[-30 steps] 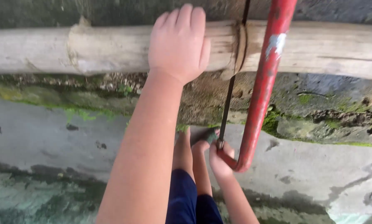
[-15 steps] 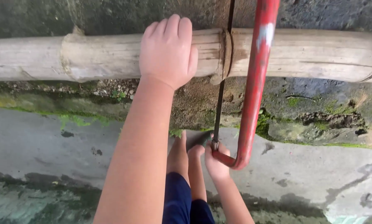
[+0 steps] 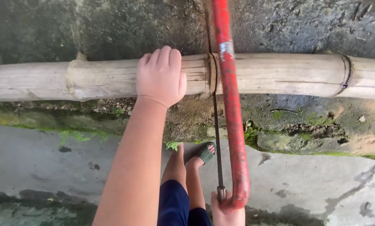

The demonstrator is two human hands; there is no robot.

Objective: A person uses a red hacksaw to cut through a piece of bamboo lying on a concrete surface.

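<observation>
- Bamboo, pale and dry, fills the middle of the head view: the left hand (image 3: 160,75) lies over the top of the bamboo pole (image 3: 279,73), fingers curled together over its far side and palm pressed down, just left of the cut.
- Low in the picture, the right hand (image 3: 227,211) is wrapped tight around the near end of a red bow saw (image 3: 233,125); only the top of that hand shows at the bottom edge.
- Its thin blade (image 3: 216,142) runs beside the red frame and meets the pole at a dark groove around the stem.
- Lying crosswise on a rough, mossy ledge (image 3: 288,129), the pole reaches both side edges of the picture, with a ringed node at the right.
- Judged from its look, the pole is stiff, hollow and fairly light, with a smooth skin that could roll or slip under the blade; a firm downward hold close to the groove, as the left hand has it, seems the surest place.
- Below, a foot in a green sandal (image 3: 204,152) stands on wet grey concrete ground (image 3: 49,167) by the ledge.
</observation>
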